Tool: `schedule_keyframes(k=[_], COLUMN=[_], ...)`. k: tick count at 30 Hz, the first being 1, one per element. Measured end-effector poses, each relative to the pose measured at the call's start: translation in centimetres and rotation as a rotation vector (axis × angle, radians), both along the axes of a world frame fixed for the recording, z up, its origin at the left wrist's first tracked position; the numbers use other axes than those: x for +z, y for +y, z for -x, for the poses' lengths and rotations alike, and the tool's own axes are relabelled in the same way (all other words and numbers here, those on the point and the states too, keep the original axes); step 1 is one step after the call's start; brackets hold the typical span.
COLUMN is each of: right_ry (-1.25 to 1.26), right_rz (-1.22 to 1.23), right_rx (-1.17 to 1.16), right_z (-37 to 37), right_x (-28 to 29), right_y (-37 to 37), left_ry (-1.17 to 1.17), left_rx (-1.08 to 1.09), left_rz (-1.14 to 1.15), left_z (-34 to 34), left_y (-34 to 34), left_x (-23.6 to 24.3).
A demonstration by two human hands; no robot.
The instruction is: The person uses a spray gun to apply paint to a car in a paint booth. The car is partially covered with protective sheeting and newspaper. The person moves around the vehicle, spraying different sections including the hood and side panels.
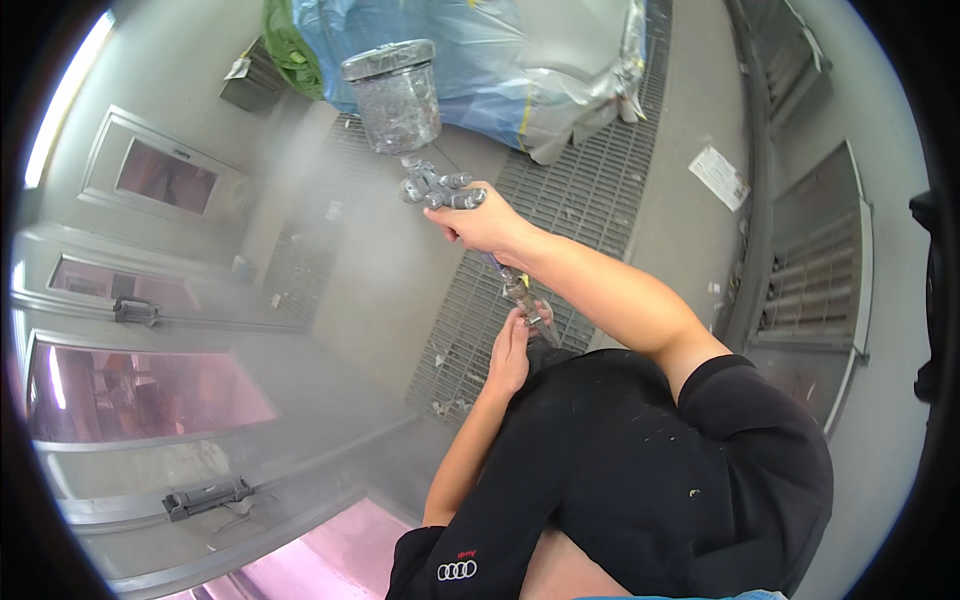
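My right hand is closed round the grip of a spray gun. On top of the gun sits a translucent paint cup with a grey, paint-smeared lid. Pale mist hangs in the air to the left of the nozzle. Below the grip, a metal air fitting leads down toward my body. My left hand is closed about the lower end of this fitting, close to my dark shirt. Its fingertips are partly hidden there.
A vehicle-like shape under plastic sheeting stands ahead. Floor grating runs beneath my arms. Doors with pinkish windows and push bars line the left. A vented wall panel and a paper sheet are on the right.
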State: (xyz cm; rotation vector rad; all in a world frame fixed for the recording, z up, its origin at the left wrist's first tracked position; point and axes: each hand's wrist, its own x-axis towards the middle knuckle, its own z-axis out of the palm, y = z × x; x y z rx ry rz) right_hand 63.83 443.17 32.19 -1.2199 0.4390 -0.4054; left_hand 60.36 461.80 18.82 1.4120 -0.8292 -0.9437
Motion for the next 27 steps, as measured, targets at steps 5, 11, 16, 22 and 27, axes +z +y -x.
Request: schedule_keyframes(k=[5,11,16,22,27], right_ry=[-0.097,-0.135,0.045,-0.273,0.027], right_rz=[-0.073,-0.129,0.131,-0.312,-0.545], right_rx=[-0.065,-0.192,-0.292,-0.233,-0.743], right_z=[7.8,17.6,25.1,31.0,32.3], right_x=[-1.3,-1.7,-0.9,-1.3,-9.3], right_y=[3.7,7.3,8.3,12.4,19.8], left_ry=[0.114,0.228,0.024,-0.205,-0.338], left_rx=[0.0,-0.058,-0.151,-0.303,-0.529], left_rz=[-0.017,0.021,0.121,0.053,-0.155], left_z=[6.5,10.8,9.4,5.9,5.1], left_y=[3.6,5.6,6.4,8.1,10.5], left_x=[1.7,1.0,1.7,1.0,-2.2])
